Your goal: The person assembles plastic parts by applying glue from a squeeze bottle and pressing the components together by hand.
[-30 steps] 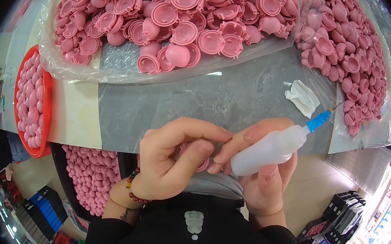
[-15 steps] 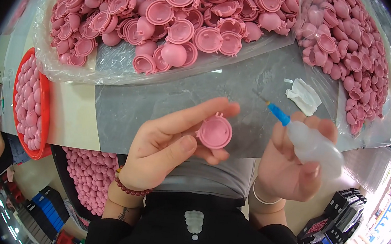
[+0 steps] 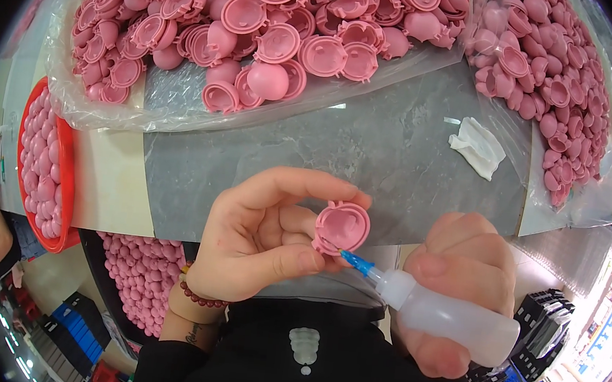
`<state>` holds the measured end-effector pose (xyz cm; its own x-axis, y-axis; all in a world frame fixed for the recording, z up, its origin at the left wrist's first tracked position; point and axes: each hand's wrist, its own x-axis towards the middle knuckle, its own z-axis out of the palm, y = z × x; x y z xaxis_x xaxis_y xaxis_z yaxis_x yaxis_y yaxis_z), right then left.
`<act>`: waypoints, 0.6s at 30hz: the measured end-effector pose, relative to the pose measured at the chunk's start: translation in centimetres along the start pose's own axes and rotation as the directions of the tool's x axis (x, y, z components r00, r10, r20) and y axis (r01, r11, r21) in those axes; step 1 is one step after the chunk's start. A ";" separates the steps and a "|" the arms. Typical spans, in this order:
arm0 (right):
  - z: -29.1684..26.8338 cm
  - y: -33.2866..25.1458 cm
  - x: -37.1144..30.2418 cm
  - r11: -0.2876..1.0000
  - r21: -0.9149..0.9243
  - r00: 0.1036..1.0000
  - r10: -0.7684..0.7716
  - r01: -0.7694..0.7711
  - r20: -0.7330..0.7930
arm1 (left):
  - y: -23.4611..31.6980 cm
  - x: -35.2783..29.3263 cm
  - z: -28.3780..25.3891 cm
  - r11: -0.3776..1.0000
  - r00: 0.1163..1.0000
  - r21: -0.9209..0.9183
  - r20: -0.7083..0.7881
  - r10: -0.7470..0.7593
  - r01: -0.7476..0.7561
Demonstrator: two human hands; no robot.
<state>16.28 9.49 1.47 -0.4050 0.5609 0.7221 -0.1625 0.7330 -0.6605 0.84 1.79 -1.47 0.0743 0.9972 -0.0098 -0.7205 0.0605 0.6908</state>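
Observation:
Between the thumb and fingers of my left hand (image 3: 257, 238) is a pink plastic half-shell (image 3: 344, 228), its hollow side facing up. My right hand (image 3: 463, 280) is closed around a translucent squeeze bottle (image 3: 456, 319), which lies tilted across the palm. The bottle's blue needle tip (image 3: 356, 262) points up and left, at the lower rim of the half-shell. Whether the needle touches the rim or any liquid comes out is too small to tell.
A heap of pink half-shells (image 3: 276, 41) lies on clear plastic sheeting across the far table. Another pink pile (image 3: 551, 97) is at right, near a crumpled white tissue (image 3: 478, 149). At left stand a red basin (image 3: 66, 168) and a black bin of pink balls (image 3: 137, 278).
My right hand has turned and brought the bottle down and left, so its needle is now at the half-shell. My left hand has lowered slightly and tilted the half-shell.

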 end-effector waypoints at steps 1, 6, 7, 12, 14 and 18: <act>0.0 -0.1 0.0 1.000 -0.002 1.000 0.000 0.000 0.000 | 0.0 0.0 0.0 1.000 1.000 -0.010 0.012 0.002 -0.001; 0.3 -0.3 0.1 0.995 -0.095 1.000 -0.024 0.024 0.003 | 0.2 0.0 0.2 1.000 1.000 -0.004 0.013 -0.011 0.011; 0.2 -0.3 0.1 0.995 -0.095 1.000 -0.025 0.025 0.004 | 0.2 0.0 0.2 1.000 1.000 0.006 0.014 -0.011 0.011; -0.4 -0.5 -0.1 0.998 -0.002 0.997 0.061 -0.061 -0.044 | 0.3 -0.2 0.2 0.998 0.999 -0.034 -0.012 -0.045 0.045; -0.1 -0.3 -0.1 0.998 -0.013 0.997 0.055 -0.056 -0.061 | 0.3 -0.2 0.3 0.997 0.998 -0.048 -0.015 -0.059 0.058; 0.5 -0.1 -0.3 0.994 -0.074 0.996 0.072 -0.076 -0.057 | 0.1 -0.1 0.2 0.997 0.999 -0.056 -0.018 -0.046 0.045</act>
<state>16.00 9.07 1.15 -0.3636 0.6332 0.6832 -0.0642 0.7147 -0.6965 0.87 1.66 -1.23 0.0949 0.9940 -0.0544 -0.7541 0.1075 0.6479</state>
